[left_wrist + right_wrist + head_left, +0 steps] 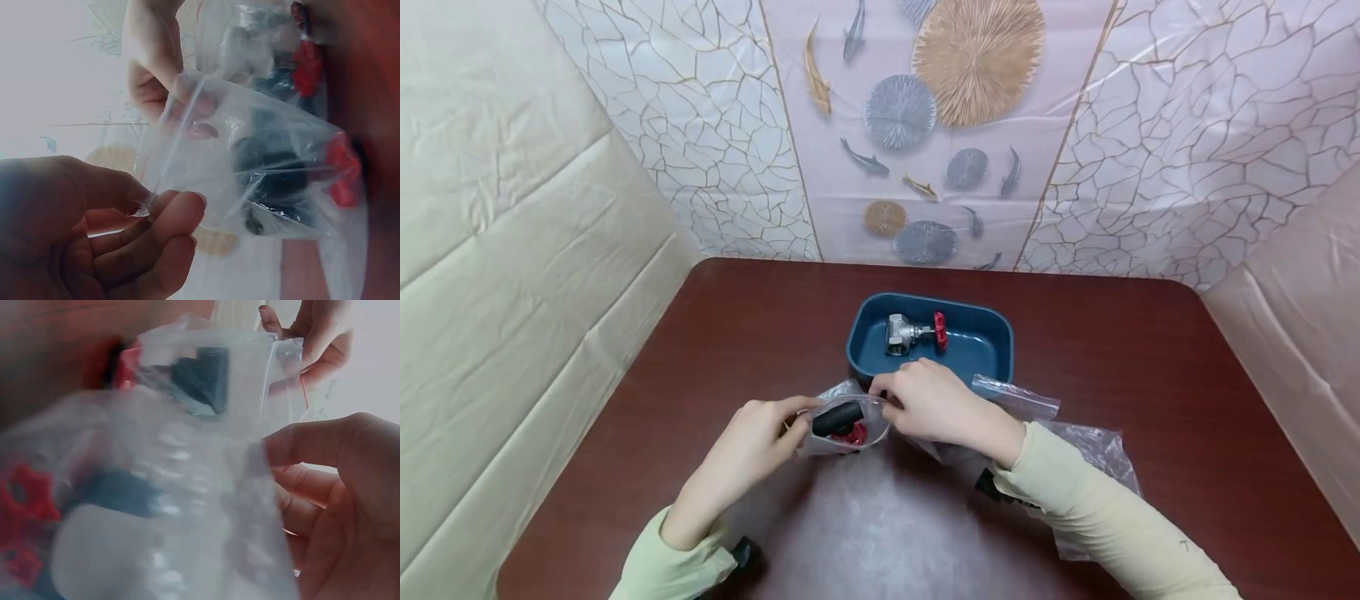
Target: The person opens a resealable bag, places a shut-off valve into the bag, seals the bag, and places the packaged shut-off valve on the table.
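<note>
A clear zip bag (pixel 219 137) stands with its mouth spread, a black part (pixel 837 418) and a red part (pixel 852 433) inside. My left hand (pixel 748 446) pinches the left end of its rim between thumb and fingers. At the right end of the rim, my right hand (pixel 936 404) pinches the plastic; in the right wrist view its thumb and fingers meet at the bag's edge. Another clear bag (pixel 187 506), holding red and dark parts, lies beside it, partly beneath my right forearm.
Behind the hands stands a blue tray (pixel 992 375) with a metal valve (pixel 898 333) that has a red handwheel (pixel 940 331). More clear plastic bags (pixel 1093 446) lie on the brown table (pixel 760 325) at the right. Patterned sheeting hangs behind the table.
</note>
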{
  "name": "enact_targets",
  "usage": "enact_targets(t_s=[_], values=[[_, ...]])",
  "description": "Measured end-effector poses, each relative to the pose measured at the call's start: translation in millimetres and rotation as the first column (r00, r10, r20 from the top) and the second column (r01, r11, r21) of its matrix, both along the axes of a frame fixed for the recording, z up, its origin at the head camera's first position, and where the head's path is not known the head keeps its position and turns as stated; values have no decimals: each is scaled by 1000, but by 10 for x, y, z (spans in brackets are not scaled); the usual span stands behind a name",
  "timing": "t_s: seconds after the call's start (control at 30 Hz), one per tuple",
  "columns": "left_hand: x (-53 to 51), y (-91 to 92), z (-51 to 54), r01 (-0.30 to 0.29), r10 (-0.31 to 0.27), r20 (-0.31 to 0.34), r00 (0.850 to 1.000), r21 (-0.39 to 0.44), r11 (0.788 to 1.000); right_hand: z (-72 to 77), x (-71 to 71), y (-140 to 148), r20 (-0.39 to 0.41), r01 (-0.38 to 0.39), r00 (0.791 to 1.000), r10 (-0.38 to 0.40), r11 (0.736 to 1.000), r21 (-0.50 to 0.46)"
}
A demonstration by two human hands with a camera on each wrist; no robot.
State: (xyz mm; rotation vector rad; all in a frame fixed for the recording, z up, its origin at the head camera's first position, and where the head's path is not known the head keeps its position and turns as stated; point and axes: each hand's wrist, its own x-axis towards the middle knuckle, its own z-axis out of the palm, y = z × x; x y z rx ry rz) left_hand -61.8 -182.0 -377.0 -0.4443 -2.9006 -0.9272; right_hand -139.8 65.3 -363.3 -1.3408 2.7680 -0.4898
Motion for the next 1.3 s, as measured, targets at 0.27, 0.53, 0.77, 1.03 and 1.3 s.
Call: enact_targets(t_s=[0.27,0.53,0.77,1.03,1.3], values=[[-48,-66,197,2,-3,-71,997,-11,1000,228,40,27,-16,22,1000,-23,998,-63],[-101,-67,382,5,-6,-155,988,-4,1000,407,60,60,-9,57,998,-58,992,-112],[-159,-76,481,12,-13,-208,978,-3,1000,485,58,83,-6,71,997,-74,982,-173],[-196,-75,456,43,-31,-183,983,61,997,493,50,118,8,101,995,-101,977,-186],[-72,-111,398,137,-119,-136,984,128,982,458,30,119,3,99,995,-101,973,-207]])
